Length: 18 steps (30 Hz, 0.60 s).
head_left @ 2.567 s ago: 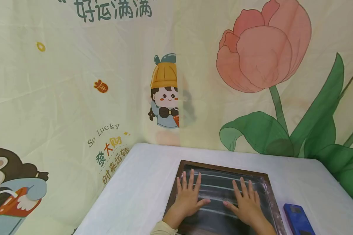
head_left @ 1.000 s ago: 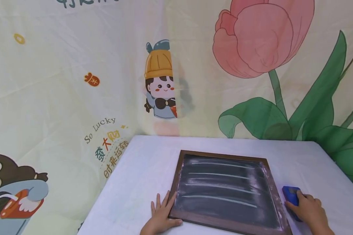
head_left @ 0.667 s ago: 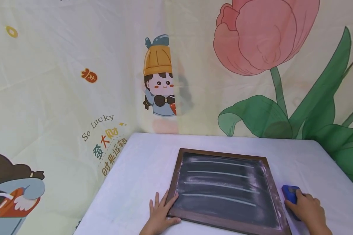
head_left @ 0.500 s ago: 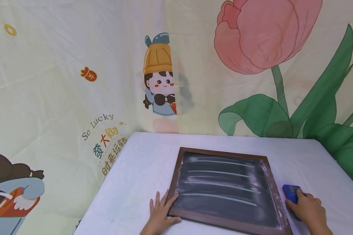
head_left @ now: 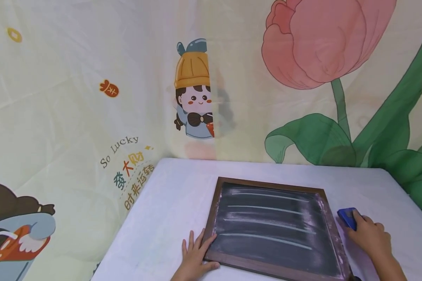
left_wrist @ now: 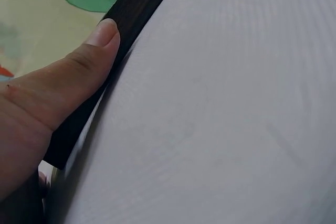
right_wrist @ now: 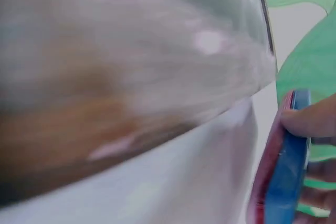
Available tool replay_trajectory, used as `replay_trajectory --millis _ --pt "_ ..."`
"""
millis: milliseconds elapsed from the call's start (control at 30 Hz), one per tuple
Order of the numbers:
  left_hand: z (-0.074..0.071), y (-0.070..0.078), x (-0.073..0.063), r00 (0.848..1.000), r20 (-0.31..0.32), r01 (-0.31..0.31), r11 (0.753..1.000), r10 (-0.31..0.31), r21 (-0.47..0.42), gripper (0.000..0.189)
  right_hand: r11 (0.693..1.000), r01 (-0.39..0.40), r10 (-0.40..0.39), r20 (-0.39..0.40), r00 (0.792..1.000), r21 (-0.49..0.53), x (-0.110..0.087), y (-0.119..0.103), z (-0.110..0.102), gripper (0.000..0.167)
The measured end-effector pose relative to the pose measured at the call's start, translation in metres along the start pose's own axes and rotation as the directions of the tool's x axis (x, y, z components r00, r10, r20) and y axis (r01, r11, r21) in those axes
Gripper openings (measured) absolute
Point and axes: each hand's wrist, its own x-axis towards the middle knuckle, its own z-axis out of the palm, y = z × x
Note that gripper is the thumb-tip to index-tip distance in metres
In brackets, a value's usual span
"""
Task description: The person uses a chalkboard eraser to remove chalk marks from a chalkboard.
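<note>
A framed chalkboard (head_left: 267, 257) lies on the white table, with several pale chalk lines and smudges across its dark face. My left hand (head_left: 194, 260) rests at its near left corner, fingers spread along the left side and thumb at the front edge. The left wrist view shows that thumb (left_wrist: 86, 69) laid straight against the dark wooden frame (left_wrist: 137, 14). To the right of the board, my right hand (head_left: 372, 235) grips a blue chalkboard eraser (head_left: 346, 217). In the right wrist view the eraser (right_wrist: 287, 182) is held tilted on edge, its pinkish-red pad facing the board.
The white table (head_left: 161, 218) extends around the board on all sides. Behind it hangs a printed cloth backdrop (head_left: 239, 136) with a large tulip and cartoon figures. A small dark object (head_left: 356, 278) shows at the board's near right corner.
Both hands came off the board's face; the left moved to its near left corner, the right took hold of the eraser. Lately the right hand has raised and tilted the eraser.
</note>
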Motion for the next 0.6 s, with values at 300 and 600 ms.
replay_trajectory --millis 300,600 --pt "0.000 -0.001 0.000 1.000 -0.015 0.009 1.000 -0.008 0.013 0.079 0.953 0.283 -0.290 -0.055 0.956 -0.111 0.034 -0.040 -0.009 0.060" --pt "0.000 -0.004 0.002 1.000 -0.018 -0.012 1.000 0.012 0.007 0.079 0.949 0.294 -0.282 0.108 0.953 -0.115 0.062 -0.055 -0.015 0.057"
